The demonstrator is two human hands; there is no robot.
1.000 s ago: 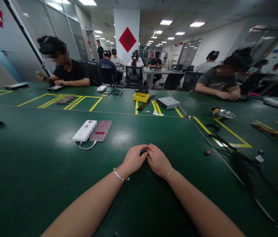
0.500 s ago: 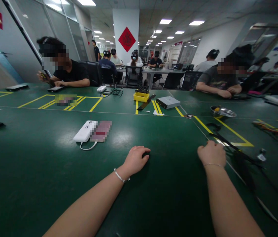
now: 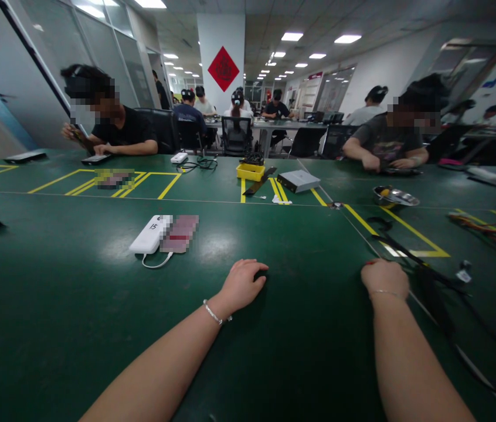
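My left hand [image 3: 243,283] rests on the green tabletop [image 3: 301,328], palm down, thumb and index finger apart, with nothing in it. A beaded bracelet circles that wrist. To its left lie a white power bank [image 3: 151,234] marked 15 and a blurred-out phone-like slab [image 3: 180,233]; a short white cable [image 3: 156,265] runs below them. My right hand [image 3: 386,279] is on the table farther right, its fingers curled under and mostly hidden. A small red spot shows at its finger edge, and I cannot make out whether it holds anything. Black straps or cables [image 3: 432,299] lie just right of it.
Farther back stand a yellow bin [image 3: 250,171], a grey box [image 3: 298,180] and a metal bowl [image 3: 396,197]. Yellow tape [image 3: 169,186] marks areas on the table. Coloured wires [image 3: 489,224] lie at right. Two people sit across the table; more people work behind.
My right hand has shifted slightly right and down, its fingers more tucked under. My left hand stays in place. The person across at right has moved their hands.
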